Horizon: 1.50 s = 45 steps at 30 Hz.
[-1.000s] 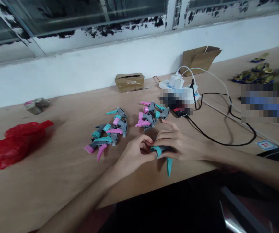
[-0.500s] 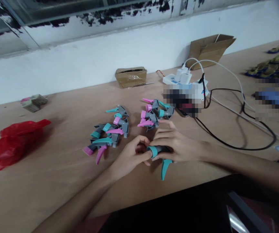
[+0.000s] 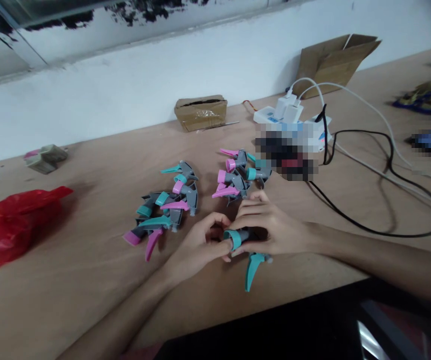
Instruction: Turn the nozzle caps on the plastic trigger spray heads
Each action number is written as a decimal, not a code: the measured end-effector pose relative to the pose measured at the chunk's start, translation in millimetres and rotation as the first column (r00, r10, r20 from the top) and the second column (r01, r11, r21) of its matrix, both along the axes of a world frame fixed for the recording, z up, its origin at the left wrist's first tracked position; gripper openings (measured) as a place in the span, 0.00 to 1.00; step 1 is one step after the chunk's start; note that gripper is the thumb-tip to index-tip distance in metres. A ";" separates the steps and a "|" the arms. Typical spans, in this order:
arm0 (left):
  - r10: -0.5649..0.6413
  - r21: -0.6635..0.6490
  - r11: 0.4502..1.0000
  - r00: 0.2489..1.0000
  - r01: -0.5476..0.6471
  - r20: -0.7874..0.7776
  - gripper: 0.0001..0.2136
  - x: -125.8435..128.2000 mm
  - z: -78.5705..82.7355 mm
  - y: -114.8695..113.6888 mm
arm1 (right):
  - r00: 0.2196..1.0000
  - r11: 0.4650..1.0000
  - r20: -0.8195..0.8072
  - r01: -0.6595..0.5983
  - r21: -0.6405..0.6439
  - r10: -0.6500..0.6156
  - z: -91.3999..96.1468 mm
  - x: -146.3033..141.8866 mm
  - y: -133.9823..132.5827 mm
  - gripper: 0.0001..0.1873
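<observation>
Between my two hands, low over the table, is a grey trigger sprayer head [image 3: 252,267] with a teal collar and a teal trigger pointing down. My right hand [image 3: 266,225] wraps round its grey body. My left hand [image 3: 203,240] grips the teal collar, its thumb and fingers at the open end; the inside of the collar is hidden. Just beyond my right hand lies a small cluster of pink and teal sprayer heads [image 3: 234,184]. To the left, a second cluster of sprayer heads [image 3: 170,207] lies in a heap.
A red plastic bag [image 3: 23,225] lies at the left, with a greyish block [image 3: 46,159] behind it. Along the wall stand a small cardboard box [image 3: 202,114] and a larger open carton [image 3: 330,67]. Chargers [image 3: 288,107] and a looping black cable [image 3: 391,150] spread across the right.
The camera view has shifted slightly. Both hands keep hold of the sprayer head, whose teal trigger now shows a little lower and more fully.
</observation>
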State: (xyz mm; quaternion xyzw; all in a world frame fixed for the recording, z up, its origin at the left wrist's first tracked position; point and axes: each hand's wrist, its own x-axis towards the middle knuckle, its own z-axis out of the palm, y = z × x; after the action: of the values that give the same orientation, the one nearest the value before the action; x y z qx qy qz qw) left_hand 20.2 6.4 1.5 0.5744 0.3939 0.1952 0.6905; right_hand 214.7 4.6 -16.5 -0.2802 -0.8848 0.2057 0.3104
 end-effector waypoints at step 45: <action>0.280 0.361 0.911 0.942 -0.200 -0.187 0.08 3.0 -5.5 -8.9 | 0.954 0.926 0.001 0.291 0.240 -0.301 -7.7 -3.2 -11.0 0.13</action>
State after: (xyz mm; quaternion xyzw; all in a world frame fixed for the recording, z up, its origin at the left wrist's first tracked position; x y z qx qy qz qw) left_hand 23.2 -2.5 -3.9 0.6496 0.5015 0.2742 0.5013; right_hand 211.5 -6.5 -24.2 -0.3752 -0.8563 0.0438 0.3523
